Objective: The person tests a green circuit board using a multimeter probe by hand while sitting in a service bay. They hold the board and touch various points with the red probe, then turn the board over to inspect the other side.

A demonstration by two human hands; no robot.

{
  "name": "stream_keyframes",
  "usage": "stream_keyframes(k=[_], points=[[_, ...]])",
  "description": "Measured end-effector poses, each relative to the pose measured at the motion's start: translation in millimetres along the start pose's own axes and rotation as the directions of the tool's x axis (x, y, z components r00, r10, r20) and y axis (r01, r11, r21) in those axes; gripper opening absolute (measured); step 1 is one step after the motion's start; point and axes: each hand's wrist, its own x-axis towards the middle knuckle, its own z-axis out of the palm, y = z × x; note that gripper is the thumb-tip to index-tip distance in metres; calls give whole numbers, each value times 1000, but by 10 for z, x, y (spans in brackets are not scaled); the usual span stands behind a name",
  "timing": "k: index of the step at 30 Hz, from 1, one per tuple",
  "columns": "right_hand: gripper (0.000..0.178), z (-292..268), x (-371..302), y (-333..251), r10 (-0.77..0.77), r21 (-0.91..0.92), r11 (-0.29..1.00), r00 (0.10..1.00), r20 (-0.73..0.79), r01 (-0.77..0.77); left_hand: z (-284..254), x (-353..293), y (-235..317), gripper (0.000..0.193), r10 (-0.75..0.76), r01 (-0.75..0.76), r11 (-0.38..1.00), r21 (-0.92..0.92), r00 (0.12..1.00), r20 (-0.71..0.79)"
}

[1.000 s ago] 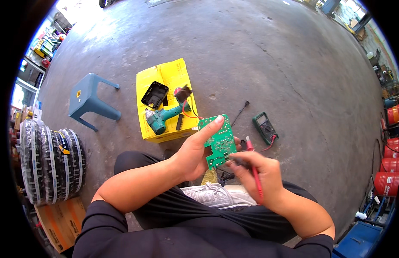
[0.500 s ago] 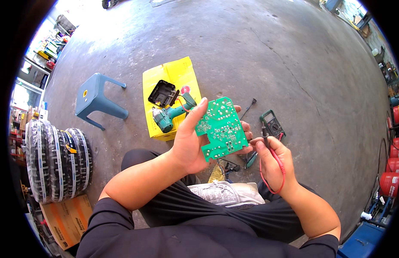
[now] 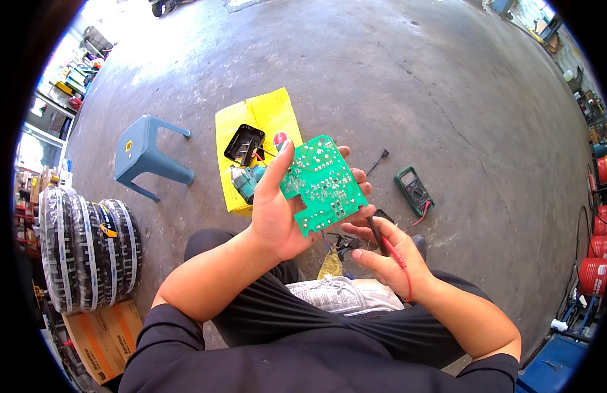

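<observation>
In my left hand (image 3: 272, 219) a green circuit board (image 3: 326, 187) is gripped by its edges, solder side up. My right hand (image 3: 398, 265), below the board's right corner, holds a dark multimeter probe (image 3: 378, 234) with a red lead. The probe's upper end is close to that corner; I cannot tell whether they touch. Beyond the hands, the green-cased multimeter (image 3: 415, 188) lies on the floor. Partly hidden behind my left hand, a teal cordless power tool (image 3: 243, 183) rests on a yellow box (image 3: 257, 108) beside an opened black plastic housing (image 3: 244, 143) with wires.
A blue stool (image 3: 143, 154) stands at the left, with wrapped tyres (image 3: 87, 249) and a cardboard box (image 3: 104, 337) nearer me. Dark wired parts (image 3: 346, 245) lie below the board. Red cans (image 3: 598, 275) and a blue case (image 3: 555, 367) line the right side.
The board has shifted left and slightly down with my left hand. My right hand has moved left and down, bringing the probe under the board's right corner and leaving the multimeter more exposed.
</observation>
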Motion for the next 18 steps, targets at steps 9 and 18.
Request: stream_keyframes(k=[9,18], points=[[44,22,18,72,95,-22,995,994,58,-94,-3,-14,-5,89,32,-35,998,57,998,55],[16,-3,-5,9,161,-14,987,985,64,-161,63,-47,49,99,33,-46,995,94,990,136]])
